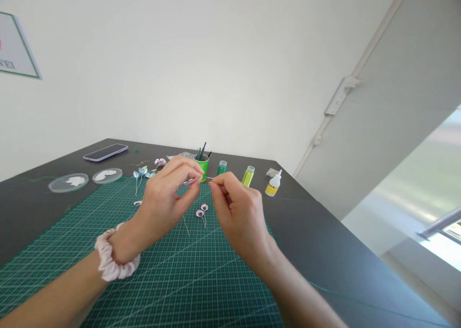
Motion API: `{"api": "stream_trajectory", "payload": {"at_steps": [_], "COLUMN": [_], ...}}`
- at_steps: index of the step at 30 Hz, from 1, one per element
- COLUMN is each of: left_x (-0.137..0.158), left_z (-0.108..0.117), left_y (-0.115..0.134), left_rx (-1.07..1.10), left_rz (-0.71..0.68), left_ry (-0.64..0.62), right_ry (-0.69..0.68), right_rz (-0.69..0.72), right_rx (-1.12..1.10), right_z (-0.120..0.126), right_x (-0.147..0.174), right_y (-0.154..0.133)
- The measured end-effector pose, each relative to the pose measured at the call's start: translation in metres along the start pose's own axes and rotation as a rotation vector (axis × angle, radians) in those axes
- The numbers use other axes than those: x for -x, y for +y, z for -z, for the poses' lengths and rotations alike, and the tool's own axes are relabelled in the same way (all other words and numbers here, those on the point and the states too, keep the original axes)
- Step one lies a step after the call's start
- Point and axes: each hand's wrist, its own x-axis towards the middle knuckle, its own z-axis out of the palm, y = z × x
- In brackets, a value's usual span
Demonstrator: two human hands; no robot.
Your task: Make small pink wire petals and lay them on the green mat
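Observation:
My left hand [169, 198], with a pink scrunchie [114, 261] on its wrist, pinches a small pink petal piece [192, 180] above the green cutting mat [108, 270]. My right hand [236, 208] pinches a thin wire [209, 177] that runs to that petal; the fingertips of both hands nearly meet. Below them on the mat lie two small pink petals on wire [201, 212]. A loose pink petal [137, 203] lies left of my left hand.
Behind the hands stand a green cup of tools [202, 165], a green bead jar [222, 167], a yellow-green bead jar [248, 176] and a glue bottle [273, 184]. Finished small flowers [142, 173], two clear dishes [68, 182] and a phone [105, 151] lie at the back left.

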Motion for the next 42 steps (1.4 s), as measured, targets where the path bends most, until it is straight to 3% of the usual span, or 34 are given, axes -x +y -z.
{"api": "stream_trajectory", "payload": {"at_steps": [5, 12, 17, 22, 26, 29, 33, 39, 42], "left_x": [0.002, 0.003, 0.001, 0.0, 0.0, -0.001, -0.004, -0.001, 0.002], "left_z": [-0.001, -0.003, -0.002, -0.002, -0.003, -0.003, -0.002, -0.001, -0.002], "left_y": [-0.001, 0.001, 0.005, 0.005, 0.003, 0.003, 0.003, 0.001, -0.002], "left_rx": [0.084, 0.249, 0.321, 0.317, 0.259, 0.177, 0.091, 0.0, -0.018], "left_rz": [-0.016, 0.042, 0.13, 0.209, 0.235, 0.219, 0.164, 0.068, 0.013], "left_ry": [-0.078, -0.154, -0.121, -0.01, 0.075, 0.111, 0.105, 0.076, 0.046], "right_ry": [-0.043, -0.254, -0.392, -0.483, -0.494, -0.411, -0.317, -0.163, -0.113], "right_rz": [-0.02, -0.223, -0.444, -0.652, -0.755, -0.753, -0.647, -0.285, -0.131], "right_rx": [-0.015, -0.46, -0.865, -1.291, -1.448, -1.385, -1.17, -0.421, -0.163], "right_z": [0.015, 0.023, 0.015, -0.002, -0.013, -0.016, -0.016, -0.01, -0.004], "right_x": [-0.009, -0.019, -0.022, -0.018, -0.013, -0.009, -0.006, 0.0, 0.001], "right_y": [0.011, 0.022, 0.032, 0.034, 0.024, 0.013, 0.002, -0.003, -0.004]}}
